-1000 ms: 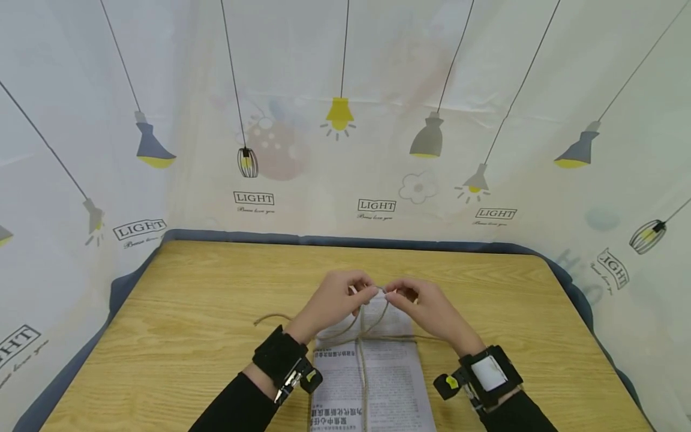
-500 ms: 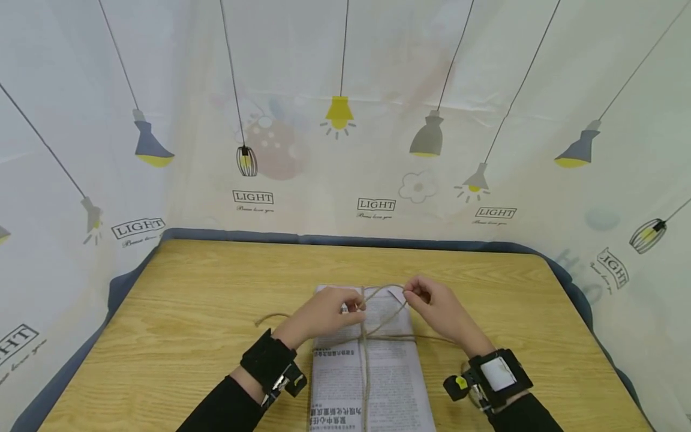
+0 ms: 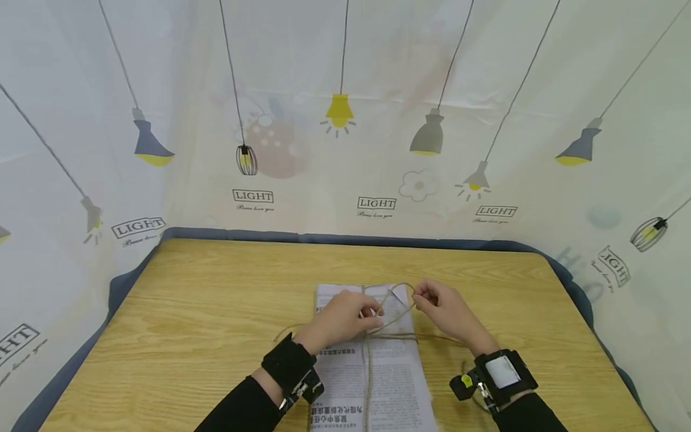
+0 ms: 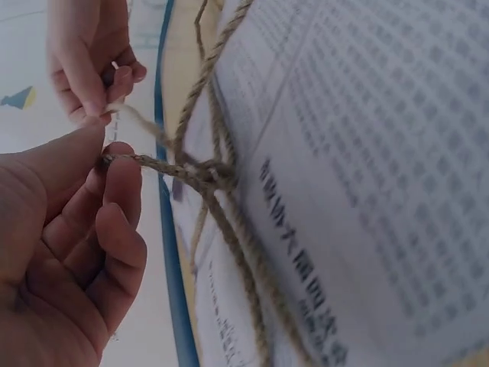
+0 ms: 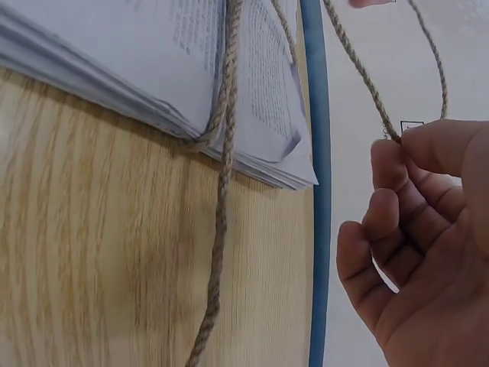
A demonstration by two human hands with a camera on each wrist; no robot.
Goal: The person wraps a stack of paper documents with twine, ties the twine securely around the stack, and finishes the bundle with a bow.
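Note:
A stack of newspapers (image 3: 399, 378) lies on the table, with brown twine (image 3: 369, 384) running lengthwise and crosswise over it. My left hand (image 3: 345, 316) is above the far part of the stack. In the left wrist view, its thumb and forefinger pinch the twine (image 4: 160, 166) a little away from where the strands cross at a knot (image 4: 214, 176). My right hand (image 3: 447, 307) is just beyond the stack's right side. Between thumb and forefinger it pinches a raised loop of twine (image 5: 355, 65), seen in the right wrist view. The head view partly hides the crossing behind my left hand.
Wooden table (image 3: 216, 300) surrounds the stack. A loose twine end (image 3: 286, 330) lies at its left; another length (image 5: 218, 252) trails right toward my right wrist. Beyond the table's dark blue border (image 3: 345, 237) stands a lamp-printed curtain (image 3: 302, 72).
Both hands were together above the stack's far end. My right hand has moved right, drawing the twine into a wider loop. My left hand dropped toward the crossing, first leftward, then back right.

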